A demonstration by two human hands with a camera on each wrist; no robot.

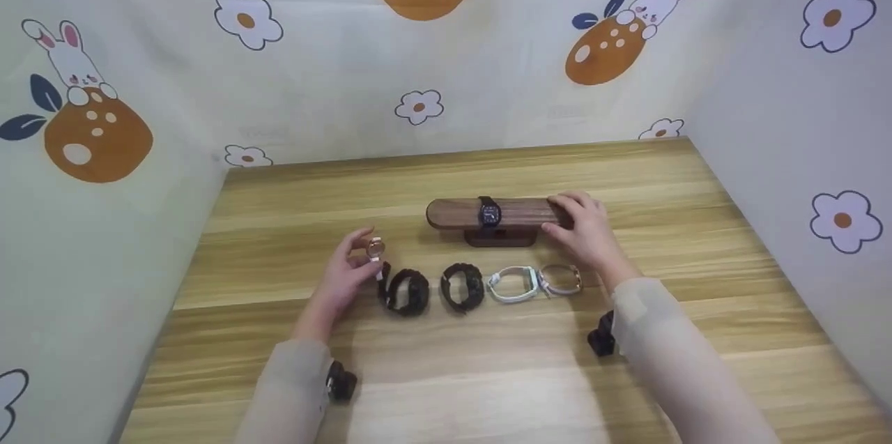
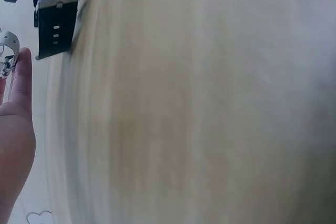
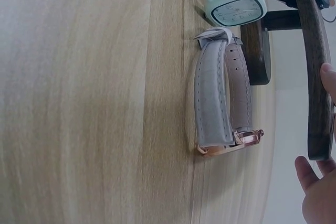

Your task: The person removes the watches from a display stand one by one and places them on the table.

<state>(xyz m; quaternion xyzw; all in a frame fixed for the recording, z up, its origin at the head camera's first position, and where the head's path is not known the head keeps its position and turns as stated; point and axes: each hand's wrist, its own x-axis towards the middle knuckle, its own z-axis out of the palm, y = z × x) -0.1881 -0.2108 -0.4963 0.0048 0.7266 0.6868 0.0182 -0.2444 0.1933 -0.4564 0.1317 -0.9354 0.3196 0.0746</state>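
Observation:
My left hand pinches a small watch with a white strap and rose-gold case between thumb and fingers, raised at the left end of a row of watches. Its pale strap shows at the edge of the left wrist view. With my right hand I grip the right end of a dark wooden watch stand. The thumb lies on its near side, the other fingers on top and around the end. A black square-faced watch is strapped around the stand's bar, left of its middle.
Before the stand, a row holds two black watches, a white watch with a mint case, and a watch with a pale leather strap and rose-gold case. All stand on the wooden table, with patterned walls behind and beside.

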